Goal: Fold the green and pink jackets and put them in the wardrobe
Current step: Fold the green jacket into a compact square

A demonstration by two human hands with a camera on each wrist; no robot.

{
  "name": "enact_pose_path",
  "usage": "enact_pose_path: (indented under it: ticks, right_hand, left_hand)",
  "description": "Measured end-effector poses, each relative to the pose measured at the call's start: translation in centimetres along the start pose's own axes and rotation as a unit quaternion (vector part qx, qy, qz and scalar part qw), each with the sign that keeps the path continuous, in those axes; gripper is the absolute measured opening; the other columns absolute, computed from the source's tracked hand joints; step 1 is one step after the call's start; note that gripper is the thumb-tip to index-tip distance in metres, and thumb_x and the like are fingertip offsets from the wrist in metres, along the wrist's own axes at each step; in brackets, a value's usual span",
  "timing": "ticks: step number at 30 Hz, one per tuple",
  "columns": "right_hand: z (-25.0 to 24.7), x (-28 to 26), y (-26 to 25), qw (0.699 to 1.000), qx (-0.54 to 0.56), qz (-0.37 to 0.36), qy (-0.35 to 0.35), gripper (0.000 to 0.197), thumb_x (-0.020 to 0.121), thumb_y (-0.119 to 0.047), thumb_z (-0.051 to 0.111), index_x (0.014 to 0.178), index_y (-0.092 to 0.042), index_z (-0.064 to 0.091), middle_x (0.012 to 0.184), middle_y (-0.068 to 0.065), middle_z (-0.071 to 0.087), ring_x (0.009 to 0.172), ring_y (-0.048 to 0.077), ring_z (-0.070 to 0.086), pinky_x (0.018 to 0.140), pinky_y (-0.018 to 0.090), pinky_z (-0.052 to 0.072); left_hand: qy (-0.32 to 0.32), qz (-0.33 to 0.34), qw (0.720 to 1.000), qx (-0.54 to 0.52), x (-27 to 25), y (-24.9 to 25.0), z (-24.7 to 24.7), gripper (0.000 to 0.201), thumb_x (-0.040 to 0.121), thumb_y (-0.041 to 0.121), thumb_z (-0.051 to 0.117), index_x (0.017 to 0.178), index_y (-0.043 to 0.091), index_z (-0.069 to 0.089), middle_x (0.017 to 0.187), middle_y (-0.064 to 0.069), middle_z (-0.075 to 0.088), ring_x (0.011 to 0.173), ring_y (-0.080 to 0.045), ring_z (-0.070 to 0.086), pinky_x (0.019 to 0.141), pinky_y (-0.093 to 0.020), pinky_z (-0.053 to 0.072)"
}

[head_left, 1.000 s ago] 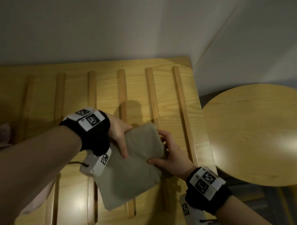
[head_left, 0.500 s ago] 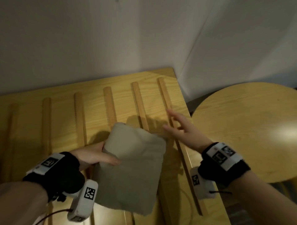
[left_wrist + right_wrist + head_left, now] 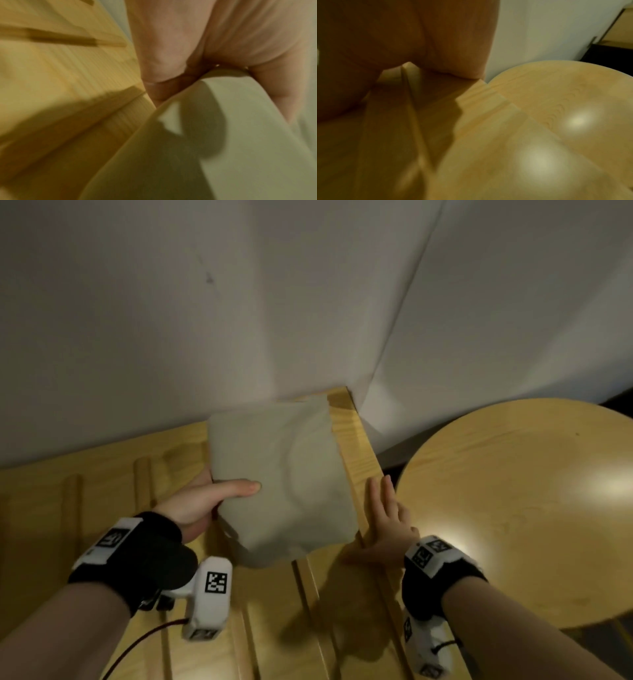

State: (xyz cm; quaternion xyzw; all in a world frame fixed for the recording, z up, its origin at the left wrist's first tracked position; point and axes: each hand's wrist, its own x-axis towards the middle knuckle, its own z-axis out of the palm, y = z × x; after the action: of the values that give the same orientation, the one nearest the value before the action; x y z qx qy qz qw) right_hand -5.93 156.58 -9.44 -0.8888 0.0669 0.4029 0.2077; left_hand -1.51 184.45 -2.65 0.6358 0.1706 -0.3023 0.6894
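Holding a folded pale grey-green fabric jacket (image 3: 284,481) in our left hand (image 3: 202,505), we carry it just above a large slatted light-wood platform (image 3: 102,474) that fills the near left of the scene, close to its far right corner by the white wall (image 3: 205,302). The thumb lies across the jacket's top and the fingers curl beneath its left edge, a clamp the left wrist view confirms. Our right hand (image 3: 383,529) lies flat and spread on the platform's right edge rail, holding nothing.

To do this step well, we judge that the grip should stay firm on the folded edge so the layers do not slip open, and the bundle should be kept level; the free hand could support its drooping near corner.

Counting from largest to smallest: one slatted platform, one round light-wood table (image 3: 520,501) to the right, one folded jacket, two hands. No pink jacket and no wardrobe can be seen.
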Motion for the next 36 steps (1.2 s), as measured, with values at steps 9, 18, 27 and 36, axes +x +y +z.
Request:
enact_pose_path:
  ticks: [9, 18, 27, 36]
  right_hand:
    - [-0.2, 0.5, 0.0, 0.998, -0.045, 0.033, -0.026, 0.136, 0.058, -0.067, 0.073, 0.134, -0.038, -0.036, 0.144, -0.007, -0.044, 0.142, 0.030, -0.009, 0.111, 0.052, 0.020]
    - [-0.5, 0.6, -0.2, 0.998, -0.027, 0.033, -0.043, 0.139, 0.058, -0.061, 0.076, 0.105, -0.046, -0.054, 0.139, -0.011, -0.048, 0.142, 0.029, -0.013, 0.112, 0.053, 0.017]
    - [-0.5, 0.4, 0.0, 0.999, -0.034, 0.029, -0.026, 0.142, 0.053, -0.064, 0.076, 0.103, -0.047, -0.056, 0.124, -0.019, -0.054, 0.143, 0.027, -0.011, 0.111, 0.053, 0.019]
    - [-0.5, 0.3, -0.3, 0.999, -0.040, 0.016, -0.028, 0.140, 0.055, -0.064, 0.074, 0.100, -0.049, -0.058, 0.121, -0.019, -0.057, 0.142, 0.028, -0.011, 0.111, 0.054, 0.020]
  left_hand:
    - [0.004, 0.029, 0.999, -0.041, 5.3, 3.2, 4.6, 0.062, 0.071, 0.004, 0.068, 0.128, 0.016, 0.050, 0.118, -0.007, 0.065, 0.101, -0.018, 0.064, 0.077, -0.029, 0.050]
    - [-0.027, 0.006, 0.994, -0.109, 9.0, 4.4, 6.1, 0.054, 0.062, 0.020, 0.069, 0.116, 0.016, 0.060, 0.107, -0.003, 0.071, 0.096, -0.017, 0.067, 0.076, -0.029, 0.049]
    - [0.101, -0.045, 0.989, -0.096, 12.2, 2.6, 7.5, 0.066, 0.070, 0.015, 0.074, 0.130, 0.019, 0.047, 0.112, -0.006, 0.064, 0.092, -0.021, 0.062, 0.067, -0.028, 0.048]
    - [0.189, 0.263, 0.859, 0.397, 9.6, -0.8, 9.6, 0.069, 0.087, 0.061, 0.034, 0.144, 0.046, -0.003, 0.156, 0.003, -0.012, 0.144, -0.024, 0.000, 0.113, -0.050, 0.007]
